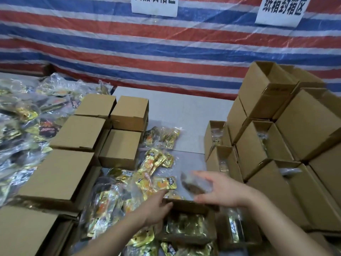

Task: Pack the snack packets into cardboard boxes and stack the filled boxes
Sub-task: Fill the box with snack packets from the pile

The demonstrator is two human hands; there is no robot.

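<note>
Head view, positions given relative to the open cardboard box (188, 226) at the bottom centre.

1. Open cardboard box: flaps up, interior holding gold foil snack packets (186, 225) in clear wrap.
2. Left hand (156, 209): at the box's left far corner, fingers curled together against the rim; whether they grip the rim cannot be told.
3. Right hand (219, 189): just above the box's far edge, palm turned left, fingers extended and loosely spread around a blurred dark clear-wrapped packet (193, 185); the exact grip is blurred.
4. Loose snack packets (153, 169): gold and orange, scattered on the grey table (184, 111) beyond and left of the box.
5. Closed cardboard boxes (81, 132): a group left and beyond the box, lids shut, set side by side in rows.
6. Bagged packet heap (22, 126): far left of the box, behind the closed boxes.
7. Stacked boxes (273, 137): right of the box, piled several high, some open-sided with packets showing inside.
8. Striped tarpaulin (166, 52): red, blue and white, hung behind the table, carrying two white paper signs (280, 10) with Chinese characters.
</note>
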